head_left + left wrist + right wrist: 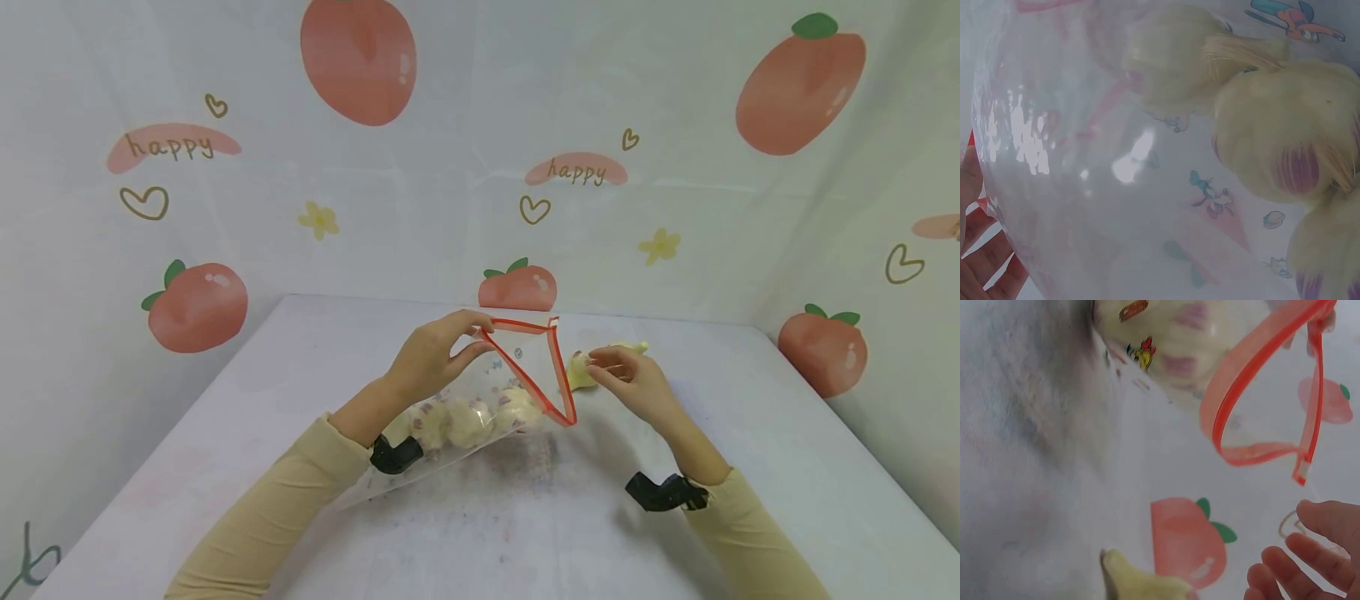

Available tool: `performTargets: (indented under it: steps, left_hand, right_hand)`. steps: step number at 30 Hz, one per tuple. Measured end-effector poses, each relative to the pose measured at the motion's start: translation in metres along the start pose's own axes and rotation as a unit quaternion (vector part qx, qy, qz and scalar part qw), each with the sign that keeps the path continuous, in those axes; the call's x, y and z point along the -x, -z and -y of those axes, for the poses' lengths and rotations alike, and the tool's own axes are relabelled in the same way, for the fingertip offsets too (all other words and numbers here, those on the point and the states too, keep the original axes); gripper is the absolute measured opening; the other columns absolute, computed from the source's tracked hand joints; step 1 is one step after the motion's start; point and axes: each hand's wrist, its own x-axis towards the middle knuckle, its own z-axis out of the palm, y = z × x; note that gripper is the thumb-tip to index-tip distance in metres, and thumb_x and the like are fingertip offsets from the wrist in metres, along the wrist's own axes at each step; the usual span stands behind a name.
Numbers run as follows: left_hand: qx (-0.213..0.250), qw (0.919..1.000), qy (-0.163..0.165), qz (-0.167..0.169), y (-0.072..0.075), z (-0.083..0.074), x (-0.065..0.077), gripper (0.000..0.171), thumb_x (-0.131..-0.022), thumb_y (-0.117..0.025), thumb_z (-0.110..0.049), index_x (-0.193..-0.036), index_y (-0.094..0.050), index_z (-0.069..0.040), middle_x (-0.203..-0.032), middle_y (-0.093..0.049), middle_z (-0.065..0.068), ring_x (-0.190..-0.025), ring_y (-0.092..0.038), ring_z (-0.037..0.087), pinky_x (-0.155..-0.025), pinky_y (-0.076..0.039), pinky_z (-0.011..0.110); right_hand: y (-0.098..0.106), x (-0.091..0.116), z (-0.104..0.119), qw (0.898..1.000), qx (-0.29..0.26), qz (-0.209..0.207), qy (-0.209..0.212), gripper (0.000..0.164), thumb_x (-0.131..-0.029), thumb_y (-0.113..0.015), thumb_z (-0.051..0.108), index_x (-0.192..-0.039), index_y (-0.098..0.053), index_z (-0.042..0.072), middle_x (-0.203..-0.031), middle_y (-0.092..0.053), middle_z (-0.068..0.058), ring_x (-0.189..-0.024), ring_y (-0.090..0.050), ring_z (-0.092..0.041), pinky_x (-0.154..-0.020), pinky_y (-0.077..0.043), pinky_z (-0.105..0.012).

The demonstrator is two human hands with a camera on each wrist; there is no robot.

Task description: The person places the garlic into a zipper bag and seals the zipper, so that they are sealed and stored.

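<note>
A clear zip bag with a red-edged mouth (564, 375) is held up at a slant, its mouth facing right and spread apart. My left hand (431, 354) pinches the upper corner of that mouth between thumb and fingers. Several garlic bulbs (470, 423) with purple streaks lie along the lower side of the bag; the left wrist view shows garlic (1291, 131) through the film. To the right of the mouth, my right hand (636, 383) has its fingers loosely bent, with nothing between them in the right wrist view. Garlic (579, 372) outside the bag is near its fingertips, partly hidden by the hand.
The white tabletop (480, 533) has small dark specks below the bag. A white cloth (450, 167) printed with red fruit and "happy" hangs behind and at the sides. A black mount (663, 492) sits on each wrist.
</note>
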Motion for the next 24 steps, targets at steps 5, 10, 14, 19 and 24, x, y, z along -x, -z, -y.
performTargets:
  steps: [5,10,14,19,24]
  left_hand:
    - [0.002,1.0000,0.001,-0.003,0.000,0.000,0.001,0.025,-0.082,-0.070,-0.012,-0.103,-0.059,-0.005,-0.097,-0.067,0.007,-0.088,-0.068,0.020,-0.070,-0.053,0.031]
    - [0.001,1.0000,0.002,-0.006,0.000,0.000,0.001,0.025,-0.081,-0.071,-0.011,-0.103,-0.059,-0.005,-0.096,-0.067,0.005,-0.088,-0.068,0.019,-0.069,-0.052,0.029]
    - [0.002,1.0000,0.004,-0.005,0.000,0.000,0.001,0.025,-0.082,-0.070,-0.013,-0.103,-0.059,-0.005,-0.096,-0.067,0.004,-0.088,-0.068,0.020,-0.068,-0.052,0.030]
    - [0.003,1.0000,0.005,-0.002,-0.001,0.000,0.001,0.024,-0.083,-0.069,-0.014,-0.103,-0.059,-0.005,-0.097,-0.067,0.005,-0.088,-0.068,0.020,-0.070,-0.053,0.031]
    - [0.002,1.0000,0.004,-0.001,-0.001,0.001,0.002,0.025,-0.082,-0.070,-0.012,-0.104,-0.059,-0.005,-0.097,-0.067,0.006,-0.088,-0.068,0.020,-0.069,-0.052,0.030]
  right_hand:
    - [0.000,-0.004,-0.012,1.000,0.007,-0.014,-0.011,0.033,-0.090,-0.062,0.018,-0.115,-0.060,-0.002,-0.107,-0.066,-0.022,-0.095,-0.065,-0.035,-0.076,-0.053,-0.027]
    - [0.000,-0.006,-0.021,0.999,0.005,-0.018,-0.036,0.036,-0.090,-0.062,0.018,-0.119,-0.057,-0.003,-0.109,-0.064,-0.026,-0.097,-0.064,-0.039,-0.078,-0.054,-0.039]
    - [0.000,-0.008,-0.026,0.998,0.010,-0.005,-0.063,0.041,-0.091,-0.061,0.022,-0.124,-0.054,-0.001,-0.115,-0.061,-0.027,-0.102,-0.062,-0.041,-0.081,-0.053,-0.043]
    - [-0.002,-0.010,-0.032,0.996,0.016,0.018,-0.086,0.046,-0.090,-0.061,0.024,-0.127,-0.050,0.000,-0.120,-0.057,-0.029,-0.108,-0.058,-0.043,-0.086,-0.051,-0.046]
    - [-0.006,-0.012,-0.037,0.995,0.017,0.029,-0.096,0.050,-0.090,-0.062,0.024,-0.130,-0.047,-0.001,-0.124,-0.054,-0.032,-0.111,-0.055,-0.045,-0.089,-0.049,-0.049]
